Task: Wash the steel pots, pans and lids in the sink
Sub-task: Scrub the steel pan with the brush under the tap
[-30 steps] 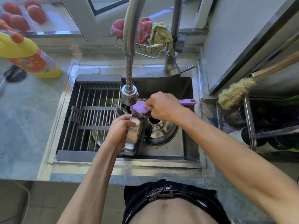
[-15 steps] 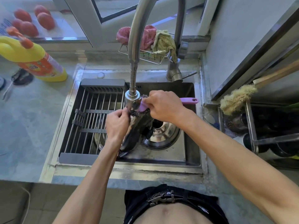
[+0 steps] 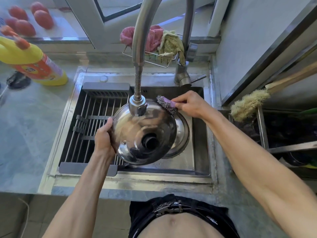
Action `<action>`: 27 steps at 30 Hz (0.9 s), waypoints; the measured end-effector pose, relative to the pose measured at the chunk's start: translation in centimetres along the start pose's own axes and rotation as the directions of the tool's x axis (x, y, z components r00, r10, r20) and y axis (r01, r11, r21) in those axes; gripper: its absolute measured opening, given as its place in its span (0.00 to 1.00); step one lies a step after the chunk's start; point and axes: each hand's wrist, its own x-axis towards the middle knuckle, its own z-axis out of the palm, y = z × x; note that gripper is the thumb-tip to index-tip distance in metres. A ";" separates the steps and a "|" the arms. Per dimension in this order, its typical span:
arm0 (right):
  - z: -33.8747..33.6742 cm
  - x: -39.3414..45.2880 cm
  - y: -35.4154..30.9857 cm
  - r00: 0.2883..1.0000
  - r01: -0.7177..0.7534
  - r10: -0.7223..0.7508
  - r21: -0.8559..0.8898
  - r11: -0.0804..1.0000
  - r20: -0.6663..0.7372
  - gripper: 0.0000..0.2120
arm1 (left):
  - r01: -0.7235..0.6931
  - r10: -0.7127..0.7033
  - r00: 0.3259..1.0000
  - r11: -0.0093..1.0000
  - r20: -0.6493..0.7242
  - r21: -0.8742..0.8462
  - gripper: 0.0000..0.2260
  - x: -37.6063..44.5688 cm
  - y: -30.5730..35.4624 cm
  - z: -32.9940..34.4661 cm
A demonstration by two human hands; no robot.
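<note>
A round steel lid (image 3: 137, 133) with a black knob faces me over the sink (image 3: 200, 158), under the tap head (image 3: 138, 105). My left hand (image 3: 103, 136) grips the lid by its left rim. My right hand (image 3: 190, 104) holds a purple-handled steel-wool scrubber (image 3: 167, 104), whose wire pad sits on the lid's upper right rim. A second steel lid or pan (image 3: 182, 134) lies in the basin behind the held lid, mostly hidden.
A dark drying rack (image 3: 85, 127) spans the sink's left half. A yellow detergent bottle (image 3: 32, 62) lies on the left counter. Cloths hang in a wire basket (image 3: 159, 42) behind the tap. A brush (image 3: 247, 103) and a shelf of dark cookware stand at right.
The lid has turned from edge-on to face me with its knob side up. The scrubber has moved from the lid's top edge to its upper right rim.
</note>
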 end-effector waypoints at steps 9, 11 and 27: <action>2.1 -2.0 3.5 0.986 -0.113 0.142 0.278 0.954 -0.086 0.11 | 0.117 -0.129 0.989 0.981 -0.067 -0.157 0.18 0.7 -0.1 -0.2; 3.0 -2.8 4.2 0.975 -0.152 0.194 0.314 0.937 -0.108 0.11 | 0.137 -0.159 0.982 0.972 -0.099 -0.192 0.22 0.6 -0.2 0.0; 12.0 -10.0 3.4 0.834 -0.175 0.348 0.392 0.903 -0.429 0.12 | 0.070 -0.264 0.908 0.861 -0.325 -0.504 0.22 -1.2 -3.5 5.5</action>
